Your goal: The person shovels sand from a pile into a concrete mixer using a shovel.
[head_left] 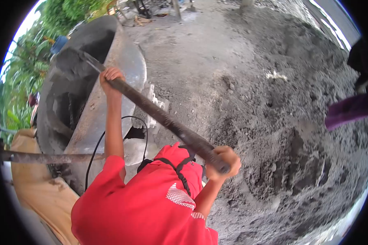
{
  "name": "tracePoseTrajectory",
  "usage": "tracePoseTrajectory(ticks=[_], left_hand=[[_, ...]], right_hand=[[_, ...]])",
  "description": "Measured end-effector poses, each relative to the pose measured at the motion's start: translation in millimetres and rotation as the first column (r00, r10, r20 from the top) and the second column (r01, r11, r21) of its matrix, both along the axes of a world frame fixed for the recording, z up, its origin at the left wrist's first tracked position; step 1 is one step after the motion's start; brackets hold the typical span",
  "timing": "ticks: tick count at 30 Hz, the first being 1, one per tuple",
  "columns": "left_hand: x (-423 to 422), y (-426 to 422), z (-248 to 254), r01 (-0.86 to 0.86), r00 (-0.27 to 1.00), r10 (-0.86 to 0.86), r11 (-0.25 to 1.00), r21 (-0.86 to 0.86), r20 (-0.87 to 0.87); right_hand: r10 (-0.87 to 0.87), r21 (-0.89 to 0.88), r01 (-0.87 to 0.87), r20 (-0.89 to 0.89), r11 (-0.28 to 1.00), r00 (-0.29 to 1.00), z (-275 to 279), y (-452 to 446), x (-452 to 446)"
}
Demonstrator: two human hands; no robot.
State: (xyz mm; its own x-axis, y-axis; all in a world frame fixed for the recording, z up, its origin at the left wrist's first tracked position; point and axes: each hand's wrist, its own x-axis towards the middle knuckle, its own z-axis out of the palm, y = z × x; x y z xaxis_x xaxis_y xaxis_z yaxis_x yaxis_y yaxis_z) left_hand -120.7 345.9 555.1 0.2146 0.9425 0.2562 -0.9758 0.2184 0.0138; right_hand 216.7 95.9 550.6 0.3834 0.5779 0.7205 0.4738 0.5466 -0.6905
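Note:
My left hand [111, 76] is wrapped round a long, thick shovel handle [163, 118], near the blade end. The fingers of my right hand [224, 163] are closed about the handle's rear end, close to my body. The handle slopes up and left, over the rim of a large round metal drum [120, 67]. Inside the drum's mouth, the grey-coated shovel blade [69, 61] blends with the dark interior, so its outline and load are hard to make out.
Loose grey sand and gravel [290, 163] spreads over the ground at right. A rusty pipe [41, 158] and a tan cloth [45, 192] lie at lower left. A black cable [95, 151] loops beside the drum. Purple cloth [347, 111] hangs at the right edge.

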Motion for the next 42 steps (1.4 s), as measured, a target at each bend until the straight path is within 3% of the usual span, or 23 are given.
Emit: tracePoseTrajectory(ticks=[2, 4, 5, 6, 7, 8, 9, 10, 12, 14, 18, 20, 22, 24, 25, 28, 30, 32, 35, 37, 40, 42], left_hand=[[-24.5, -17.7, -25.2, -0.035, 0.989, 0.036, 0.999, -0.009, 0.143], [-33.5, -31.0, -53.8, 0.058, 0.961, -0.034, 0.995, -0.077, 0.273], [-32.5, -31.3, -57.9, -0.033, 0.982, 0.043, 0.998, -0.057, 0.186], [-16.6, -35.4, -50.9, -0.042, 0.98, 0.061, 0.994, -0.101, 0.191], [-24.6, -27.6, -55.3, -0.012, 0.999, 0.018, 0.99, -0.143, 0.039], [-38.7, -17.2, -69.6, -0.142, 0.975, 0.111, 0.977, -0.159, -0.194], [-32.0, -9.4, -65.5, -0.173, 0.928, 0.088, 0.962, -0.209, -0.363], [-29.6, 0.3, -71.2, -0.267, 0.837, 0.068, 0.917, -0.295, -0.543], [-0.4, 0.4, -61.1, -0.414, 0.69, -0.02, 0.809, -0.417, -0.723], [36.2, 8.4, -66.9, -0.339, 0.647, -0.144, 0.826, -0.451, -0.749], [148.2, 18.9, -112.9, -0.126, 0.578, -0.361, 0.847, -0.517, -0.732], [210.0, 10.0, -144.1, -0.05, 0.533, -0.547, 0.741, -0.669, -0.646], [264.7, -23.7, -171.4, -0.019, 0.283, -0.593, 0.782, -0.623, -0.754], [300.5, -61.6, -214.5, 0.101, 0.218, -0.788, 0.605, -0.79, -0.576], [315.2, -87.1, -236.8, 0.155, 0.129, -0.854, 0.519, -0.841, -0.504], [358.2, -180.6, -235.7, 0.175, -0.023, -0.964, 0.258, -0.95, -0.266], [376.9, -229.5, -229.3, 0.175, -0.166, -0.986, -0.001, -0.984, -0.028], [392.6, -274.4, -224.3, 0.155, -0.336, -0.939, -0.13, -0.979, 0.071], [411.7, -331.9, -200.6, 0.247, -0.541, -0.835, -0.271, -0.931, 0.1], [425.0, -368.2, -189.5, 0.29, -0.617, -0.781, -0.335, -0.897, 0.093], [433.0, -419.2, -165.6, 0.348, -0.65, -0.757, -0.374, -0.86, 0.066], [434.1, -441.7, -147.0, 0.282, -0.702, -0.697, -0.464, -0.84, 0.149]], right_hand=[[0.106, 0.195, -0.102, -0.01, 0.976, 0.994, 24.2, 12.7, -15.6], [0.09, 0.145, -0.092, 0.022, 0.985, 0.996, 24.4, 10.6, -12.6], [0.033, -0.16, 0.003, 0.218, 0.987, 0.975, 14.4, -0.7, -3.8], [-0.009, -0.196, 0.026, 0.086, 0.98, 0.996, -5.9, -0.3, 1.7], [-0.055, -0.225, 0.042, -0.052, 0.974, 0.997, -26.2, -0.4, 7.7], [-0.143, -0.276, 0.127, -0.038, 0.953, 0.989, -34.7, 6.4, 14.8], [-0.191, -0.5, -0.018, -0.364, 0.866, 0.912, -55.3, 8.9, 16.4], [-0.285, -0.599, -0.246, -0.651, 0.762, 0.703, -84.8, 8.1, 16.8], [-0.457, -0.639, -0.31, -0.741, 0.704, 0.491, -122.4, -8.9, 5.8], [-0.522, -0.711, -0.135, -0.618, 0.69, 0.588, -165.8, -38.3, -4.4], [-0.664, -0.751, -0.118, -0.637, 0.65, 0.393, -140.5, -101.8, 25.8], [-0.725, -0.758, 0.073, -0.584, 0.648, 0.366, -103.5, -129.5, 34.6], [-0.842, -0.832, 0.407, -0.125, 0.377, 0.525, -55.8, -164.6, 41.4], [-0.847, -0.729, 0.636, 0.149, 0.254, 0.51, -7.5, -191.3, 35.8], [-0.816, -0.762, 0.626, 0.251, 0.166, 0.521, 20.9, -205.8, 28.7], [-0.605, -0.763, 0.646, 0.531, -0.037, 0.593, 80.6, -264.8, 3.5], [-0.65, -0.778, 0.624, 0.512, -0.074, 0.562, 126.4, -281.7, -22.7], [-0.634, -0.706, 0.698, 0.597, -0.124, 0.491, 158.0, -281.6, -49.5], [-0.639, -0.593, 0.788, 0.674, -0.167, 0.372, 185.8, -269.5, -89.9], [-0.64, -0.563, 0.802, 0.694, -0.199, 0.329, 199.6, -262.2, -109.5], [-0.497, -0.345, 0.921, 0.84, -0.179, 0.218, 204.6, -280.3, -126.4], [-0.492, -0.23, 0.919, 0.869, -0.319, 0.047, 203.8, -288.7, -138.9]])
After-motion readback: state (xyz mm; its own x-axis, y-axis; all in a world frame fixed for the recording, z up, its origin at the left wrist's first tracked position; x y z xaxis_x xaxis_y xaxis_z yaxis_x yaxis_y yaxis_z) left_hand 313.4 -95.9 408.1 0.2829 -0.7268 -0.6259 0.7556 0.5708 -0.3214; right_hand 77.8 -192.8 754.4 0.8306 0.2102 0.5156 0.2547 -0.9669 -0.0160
